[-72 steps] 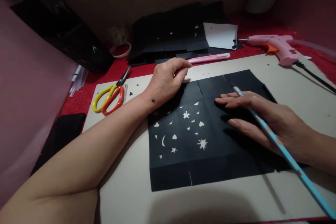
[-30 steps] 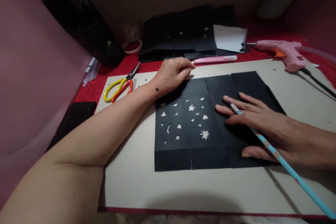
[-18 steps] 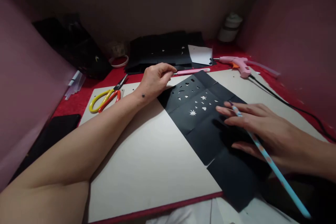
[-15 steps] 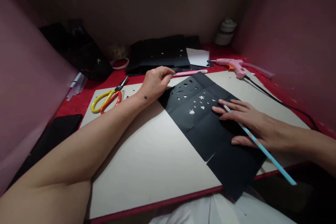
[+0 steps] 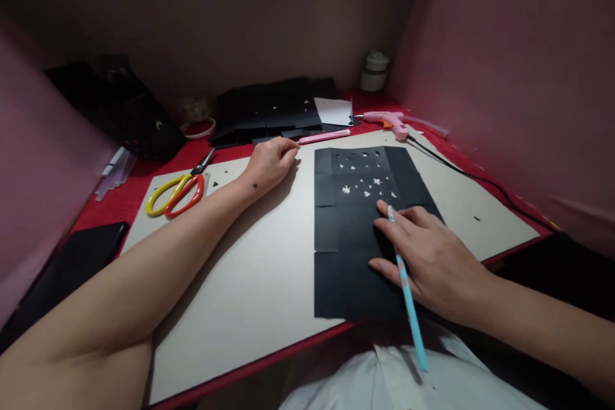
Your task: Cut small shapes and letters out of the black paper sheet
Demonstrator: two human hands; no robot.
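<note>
A folded-crease sheet of black paper (image 5: 355, 282) lies on the white board (image 5: 240, 307), with small star, heart and leaf-like shapes cut out of its upper half. My right hand (image 5: 427, 250) rests on the sheet, thumb and fingers spread. Tucked between its fingers is a light blue patterned pencil (image 5: 408, 301), slanting toward my lap. My left hand (image 5: 271, 163) lies at the board's far edge with its fingers pinched together. Its fingertips meet the left end of a slim pink tool (image 5: 324, 136); what is between them, if anything, is hidden.
Yellow-and-orange-handled scissors (image 5: 175, 194) lie at left beside tiny black scraps. Behind are more cut black sheets (image 5: 269, 109) and a white card (image 5: 333, 111). A pink glue gun (image 5: 391, 122) trails a black cord (image 5: 485, 182) along the right side.
My right hand has turned the black sheet from a diagonal to nearly square with me, the pencil still in its fingers. The view has shifted; my left hand stays by the pink tool.
</note>
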